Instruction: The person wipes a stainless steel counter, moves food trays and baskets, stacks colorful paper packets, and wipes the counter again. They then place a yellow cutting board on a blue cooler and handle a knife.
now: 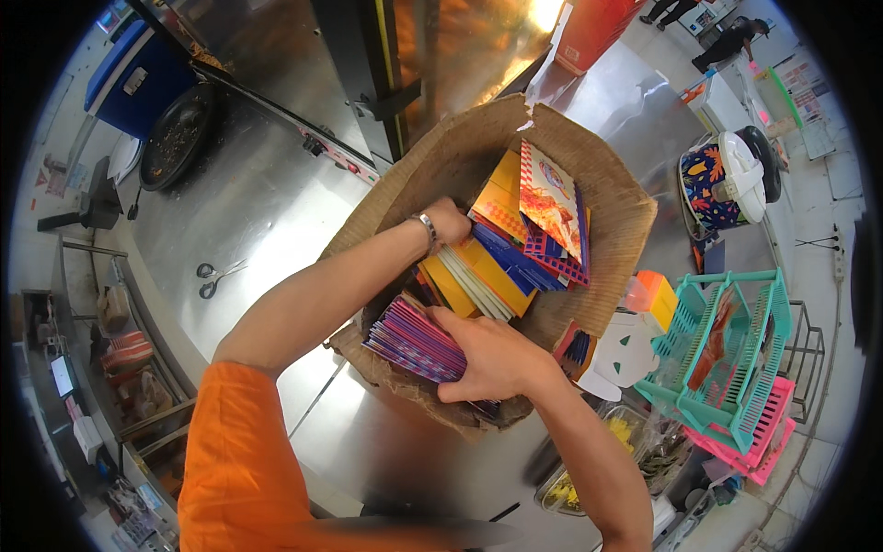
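Observation:
A large open cardboard box (597,172) holds bundles of folded printed cartons. My right hand (493,352) spreads its thumb and fingers over a stack of purple and pink cartons (414,338) at the box's near side and grips it. My left hand (448,222), with a metal bracelet at the wrist, reaches into the middle of the box beside yellow cartons (502,200); its fingertips are hidden among them. Blue folded cartons (514,259) and a carton with a food picture (550,196) lie to its right. Yellow and white cartons (483,276) lie between my hands.
Black-handled scissors (214,278) lie on the steel table (241,228) at left. A round black pan (178,138) and a blue cooler (138,83) stand beyond. At right are a teal plastic rack (741,359), a patterned pot (714,183) and food trays (566,493). A person (735,41) stands far off.

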The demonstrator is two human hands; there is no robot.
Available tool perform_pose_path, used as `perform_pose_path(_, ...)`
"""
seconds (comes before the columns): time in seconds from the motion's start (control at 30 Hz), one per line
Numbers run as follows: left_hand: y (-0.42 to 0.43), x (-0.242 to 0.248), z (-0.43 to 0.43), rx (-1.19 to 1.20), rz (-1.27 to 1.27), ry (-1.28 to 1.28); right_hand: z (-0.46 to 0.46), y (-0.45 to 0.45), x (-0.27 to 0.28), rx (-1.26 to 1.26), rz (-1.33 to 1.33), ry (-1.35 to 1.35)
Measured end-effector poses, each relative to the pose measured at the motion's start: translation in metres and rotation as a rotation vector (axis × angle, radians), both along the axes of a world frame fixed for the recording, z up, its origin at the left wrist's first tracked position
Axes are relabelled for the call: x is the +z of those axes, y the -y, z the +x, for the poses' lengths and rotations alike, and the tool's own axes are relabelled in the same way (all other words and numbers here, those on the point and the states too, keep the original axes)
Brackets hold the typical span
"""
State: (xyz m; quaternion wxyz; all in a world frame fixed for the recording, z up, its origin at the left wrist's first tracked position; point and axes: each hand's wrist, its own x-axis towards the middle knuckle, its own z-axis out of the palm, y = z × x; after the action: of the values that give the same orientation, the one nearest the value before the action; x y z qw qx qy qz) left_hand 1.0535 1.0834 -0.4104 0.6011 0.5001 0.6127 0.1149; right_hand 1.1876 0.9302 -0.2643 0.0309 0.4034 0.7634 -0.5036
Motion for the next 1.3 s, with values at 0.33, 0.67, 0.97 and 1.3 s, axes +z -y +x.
perform_pose_path(0.33,-0.006,0.090,0.007,0.040,-0.338,0.590,-0.007,0.012,-0.030,-0.253,0.156,0.139)
perform_pose_path(0.67,0.009,0.098,-0.006,0.442,-0.567,0.956,-0.016,-0.008,-0.003,-0.608,0.864,0.619)
perform_pose_path(0.97,0.117,0.158,-0.063,-0.940,0.635,-0.206,0.032,-0.041,-0.013,-0.438,1.032,0.805)
perform_pose_path(1.3,0.129,0.132,-0.041,-1.150,1.045,-0.574,0.049,-0.071,-0.008,-0.269,0.705,0.604)
